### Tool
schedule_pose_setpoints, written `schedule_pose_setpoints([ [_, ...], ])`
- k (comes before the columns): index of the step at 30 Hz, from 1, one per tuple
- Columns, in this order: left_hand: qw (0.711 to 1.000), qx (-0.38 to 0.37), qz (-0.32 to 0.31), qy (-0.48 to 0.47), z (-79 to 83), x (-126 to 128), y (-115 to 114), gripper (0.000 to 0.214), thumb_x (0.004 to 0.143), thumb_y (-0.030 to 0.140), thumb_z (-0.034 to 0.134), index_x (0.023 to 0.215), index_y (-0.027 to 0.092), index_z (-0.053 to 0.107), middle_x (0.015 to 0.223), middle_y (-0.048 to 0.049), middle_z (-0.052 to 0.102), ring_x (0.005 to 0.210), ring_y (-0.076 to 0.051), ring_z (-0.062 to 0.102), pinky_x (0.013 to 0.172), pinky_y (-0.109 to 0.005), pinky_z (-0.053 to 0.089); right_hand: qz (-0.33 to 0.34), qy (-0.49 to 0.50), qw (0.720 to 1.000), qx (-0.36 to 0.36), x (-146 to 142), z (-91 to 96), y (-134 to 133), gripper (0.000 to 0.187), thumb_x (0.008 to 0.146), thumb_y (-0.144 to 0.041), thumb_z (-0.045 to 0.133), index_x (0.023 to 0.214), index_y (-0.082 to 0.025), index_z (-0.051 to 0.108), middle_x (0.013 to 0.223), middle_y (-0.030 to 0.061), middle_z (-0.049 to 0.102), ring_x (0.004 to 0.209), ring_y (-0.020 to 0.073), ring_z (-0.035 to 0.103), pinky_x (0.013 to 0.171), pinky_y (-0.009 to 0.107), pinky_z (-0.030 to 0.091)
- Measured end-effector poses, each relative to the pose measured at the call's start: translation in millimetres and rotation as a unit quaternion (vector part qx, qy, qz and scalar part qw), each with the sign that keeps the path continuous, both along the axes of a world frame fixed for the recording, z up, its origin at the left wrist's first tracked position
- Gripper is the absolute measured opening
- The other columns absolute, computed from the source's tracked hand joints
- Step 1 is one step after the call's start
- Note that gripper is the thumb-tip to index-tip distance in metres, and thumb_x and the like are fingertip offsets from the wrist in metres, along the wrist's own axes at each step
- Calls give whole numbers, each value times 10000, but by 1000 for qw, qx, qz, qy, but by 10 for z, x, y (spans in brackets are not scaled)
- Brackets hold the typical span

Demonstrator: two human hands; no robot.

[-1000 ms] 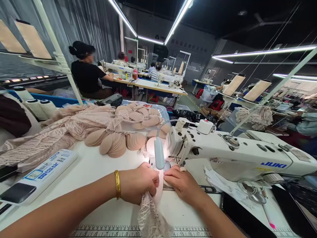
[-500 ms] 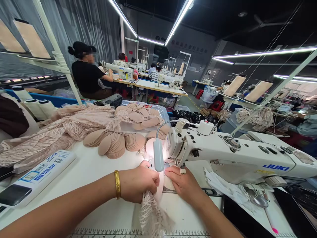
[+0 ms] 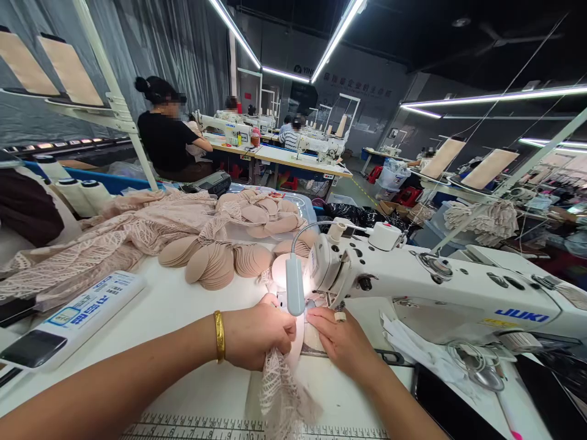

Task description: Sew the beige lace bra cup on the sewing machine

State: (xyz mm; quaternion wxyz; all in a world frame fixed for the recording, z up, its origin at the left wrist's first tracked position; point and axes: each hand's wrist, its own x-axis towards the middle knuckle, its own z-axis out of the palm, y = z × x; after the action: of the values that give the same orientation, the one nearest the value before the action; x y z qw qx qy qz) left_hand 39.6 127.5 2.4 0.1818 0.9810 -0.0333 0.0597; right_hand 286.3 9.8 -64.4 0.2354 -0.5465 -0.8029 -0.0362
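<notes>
Bending over the white worktable [image 3: 183, 318], the person has both hands at the needle end of a white industrial sewing machine [image 3: 440, 293]. The left hand [image 3: 259, 333], a gold bangle [image 3: 219, 336] on its wrist, is curled with the fingers pressed together, gripping a strip of beige openwork lace [image 3: 279, 397] that hangs from under the fist over the near table edge. The right hand [image 3: 342, 342] lies flat just beside it, fingers together and stretched forward, pressing a pale beige cup piece [image 3: 300, 336] down at the foot of the needle; whether the fingertips pinch anything I cannot tell. A small grey gooseneck lamp [image 3: 295, 292] shines right above the two hands. Behind them lie fanned stacks of tan round foam pads [image 3: 215, 263], and farther left a heap of pinkish lace fabric [image 3: 114, 238]. A white box with blue print [image 3: 87, 308] rests near the left forearm. A printed ruler strip [image 3: 197, 431] runs along the table's front edge. Well apart, at another table, a person in a black top [image 3: 167, 143] sits at a machine.
</notes>
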Motion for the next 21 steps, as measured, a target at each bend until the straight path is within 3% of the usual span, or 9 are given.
schedule_pose_setpoints([
  [14, 999, 18, 29, -27, -74, 26, 172, 122, 832, 141, 711, 718, 178, 689, 1164, -72, 755, 962, -246, 688, 986, -429, 367, 28, 13, 1000, 3, -23, 65, -31, 445, 900, 13, 472, 1195, -250, 677, 1187, 62, 751, 1053, 248, 665, 899, 377, 547],
  [17, 998, 30, 26, -47, -77, 27, 177, 141, 852, 134, 673, 719, 177, 657, 1106, -63, 769, 908, -233, 679, 1007, -440, 354, 56, 16, 998, 1, -65, 143, -51, 448, 914, 14, 465, 1208, -254, 670, 1086, 66, 744, 1002, 233, 652, 887, 368, 530],
  [21, 994, 74, 0, -80, -74, 37, 140, 160, 795, 61, 633, 704, 192, 614, 880, -26, 753, 793, -205, 636, 976, -416, 376, 130, 42, 990, -18, -152, 280, -102, 407, 947, -23, 477, 1220, -262, 660, 1079, 54, 737, 974, 219, 616, 842, 359, 512],
])
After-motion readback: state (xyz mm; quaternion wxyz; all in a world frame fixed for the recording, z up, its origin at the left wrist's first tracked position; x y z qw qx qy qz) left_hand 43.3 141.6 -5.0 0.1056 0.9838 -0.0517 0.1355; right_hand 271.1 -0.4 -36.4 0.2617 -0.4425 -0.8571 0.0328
